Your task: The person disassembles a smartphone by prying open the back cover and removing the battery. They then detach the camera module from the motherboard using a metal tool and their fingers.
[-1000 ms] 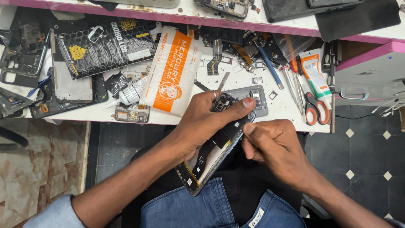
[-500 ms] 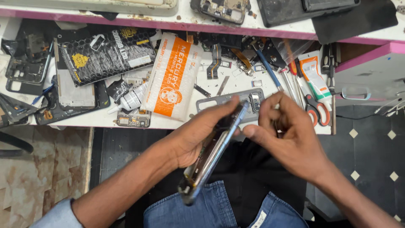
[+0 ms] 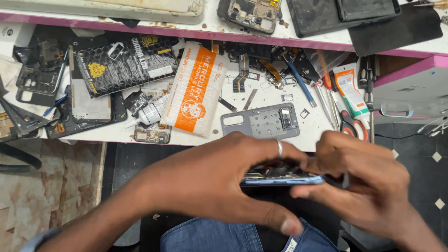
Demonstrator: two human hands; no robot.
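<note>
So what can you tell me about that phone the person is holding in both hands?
The phone is opened up, with no back cover, so dark inner parts show on top. Its frame looks light blue and shiny along the edge. It lies nearly flat, seen edge-on, below the table. The left hand wraps over its left end, and the right hand pinches its right end. Most of it is hidden by fingers and blurred.

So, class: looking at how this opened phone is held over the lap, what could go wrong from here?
1. The opened phone is pinched edge-on between the left hand and right hand, off the workbench; a slip might drop it.
2. Its exposed insides could be strained by finger pressure.
</note>
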